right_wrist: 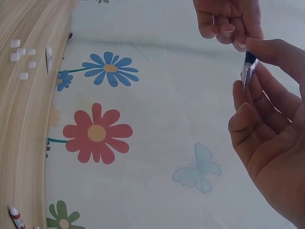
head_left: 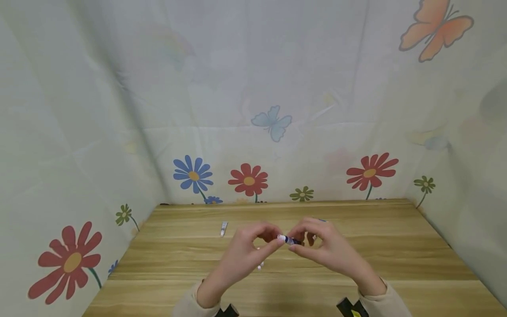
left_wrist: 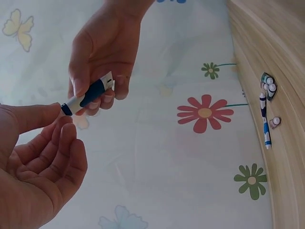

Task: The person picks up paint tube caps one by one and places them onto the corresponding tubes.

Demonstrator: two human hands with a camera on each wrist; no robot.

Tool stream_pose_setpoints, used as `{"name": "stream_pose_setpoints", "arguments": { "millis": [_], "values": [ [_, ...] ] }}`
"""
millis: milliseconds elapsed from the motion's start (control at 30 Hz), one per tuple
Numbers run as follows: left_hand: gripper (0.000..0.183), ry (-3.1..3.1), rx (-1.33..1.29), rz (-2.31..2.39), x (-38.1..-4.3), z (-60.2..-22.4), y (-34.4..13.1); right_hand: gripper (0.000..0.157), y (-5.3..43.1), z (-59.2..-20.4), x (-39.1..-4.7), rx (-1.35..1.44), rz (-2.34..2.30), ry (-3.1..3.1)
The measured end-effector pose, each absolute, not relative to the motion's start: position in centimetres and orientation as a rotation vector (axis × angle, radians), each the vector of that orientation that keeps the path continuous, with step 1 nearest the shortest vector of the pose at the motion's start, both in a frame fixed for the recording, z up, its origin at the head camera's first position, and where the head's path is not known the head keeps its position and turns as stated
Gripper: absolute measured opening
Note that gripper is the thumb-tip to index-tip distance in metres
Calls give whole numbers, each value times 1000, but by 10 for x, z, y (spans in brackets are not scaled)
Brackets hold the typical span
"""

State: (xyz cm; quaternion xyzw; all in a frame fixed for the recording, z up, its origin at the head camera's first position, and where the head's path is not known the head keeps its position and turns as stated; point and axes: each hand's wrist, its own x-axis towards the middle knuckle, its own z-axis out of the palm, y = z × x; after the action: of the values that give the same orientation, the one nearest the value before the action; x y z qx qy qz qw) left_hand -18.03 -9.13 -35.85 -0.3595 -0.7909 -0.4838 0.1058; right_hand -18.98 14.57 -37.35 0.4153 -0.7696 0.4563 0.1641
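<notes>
Both hands meet over the table around a small white-and-blue tube. My left hand pinches its whitish end between thumb and index finger. At the other end, my right hand grips the tube body between thumb and fingers. The left wrist view shows the tube tilted, with its flat crimped end in the right hand and its dark blue narrow end at the left hand's fingertips. The right wrist view has the tube nearly edge-on, partly hidden by fingers.
Several small white caps lie on the wooden table. A pale tube lies farther back on the left. More blue-and-white tubes and a red-and-white tube also lie there. A flower-printed curtain encloses the table.
</notes>
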Motion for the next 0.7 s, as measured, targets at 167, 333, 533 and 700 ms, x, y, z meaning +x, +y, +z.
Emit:
{"name": "stream_pose_setpoints", "arguments": {
  "millis": [167, 333, 533, 700],
  "values": [
    [15, -2317, -1047, -1425, -179, -359, -91, 23, 144, -372, -187, 1174, 1298, -2188],
    [13, -2284, -1078, -1411, -181, -360, -92, 20, 143, -371, -184, 1192, 1320, -2198],
    [10, -2272, -1164, -1473, -182, -359, -95, 24, 144, -370, -183, 1232, 1347, -2197],
    [9, -2227, -1235, -1457, -184, -358, -96, 24, 145, -371, -183, 1237, 1467, -2218]
  ]
}}
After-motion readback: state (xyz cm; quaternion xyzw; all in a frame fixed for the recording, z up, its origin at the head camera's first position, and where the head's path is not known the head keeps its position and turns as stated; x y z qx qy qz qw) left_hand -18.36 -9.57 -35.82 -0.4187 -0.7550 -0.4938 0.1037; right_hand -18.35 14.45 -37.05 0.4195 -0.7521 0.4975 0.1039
